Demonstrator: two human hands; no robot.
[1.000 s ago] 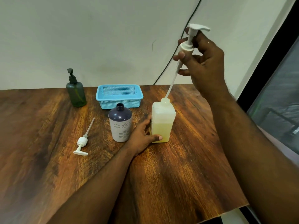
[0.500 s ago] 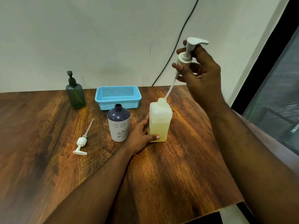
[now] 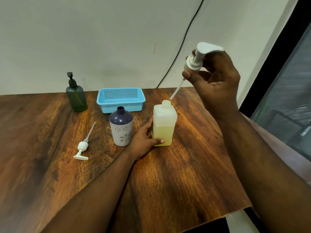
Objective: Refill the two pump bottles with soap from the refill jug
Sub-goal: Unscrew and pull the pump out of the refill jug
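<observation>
A square translucent jug [image 3: 164, 122], about half full of yellowish soap, stands mid-table with its neck open. My left hand [image 3: 144, 140] grips its lower left side. My right hand [image 3: 217, 81] holds a white pump head [image 3: 196, 62] in the air above and to the right of the jug; the tip of its dip tube hangs just over the jug's mouth, outside it. A purple and grey bottle [image 3: 121, 128] with a flower pattern stands uncapped just left of the jug. Another white pump head [image 3: 82, 146] lies flat on the wood further left. A dark green pump bottle [image 3: 76, 96] stands capped at the back.
A light blue mesh basket [image 3: 120, 100] sits behind the purple bottle, near the wall. The wooden table [image 3: 176, 174] ends close on the right and at the near right corner. A black cable runs down the wall behind the jug.
My right hand has lifted the pump head up and to the right, and its tube has come out of the jug's neck. My left hand has stayed on the jug.
</observation>
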